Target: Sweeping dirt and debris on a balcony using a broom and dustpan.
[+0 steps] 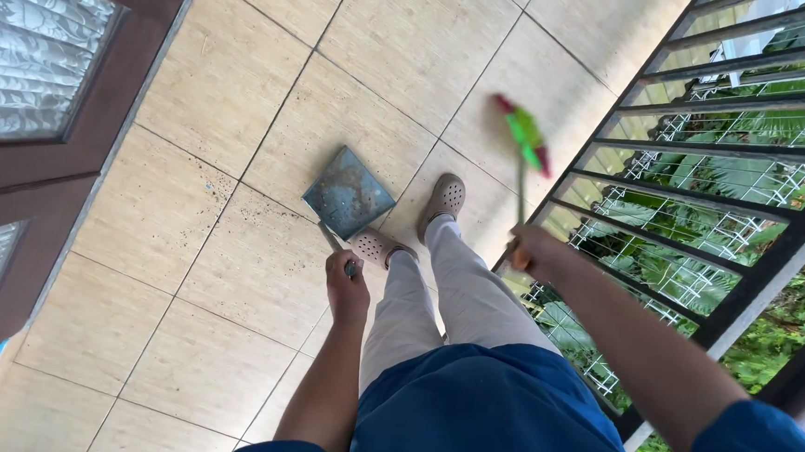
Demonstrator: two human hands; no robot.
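My left hand [347, 283] grips the thin handle of a blue-grey square dustpan [349, 193], which hangs just above the tiled floor in front of my feet. My right hand [533, 253] holds the stick of a small broom [524, 140]; its green and red head is blurred and raised over the floor near the railing. My legs in light trousers and beige perforated clogs [445, 199] stand between the two hands.
Beige floor tiles [242, 105] carry scattered dark specks left of the dustpan. A dark metal railing [722, 180] runs along the right, with green plants behind it. A brown door with frosted glass [29, 82] stands at the left.
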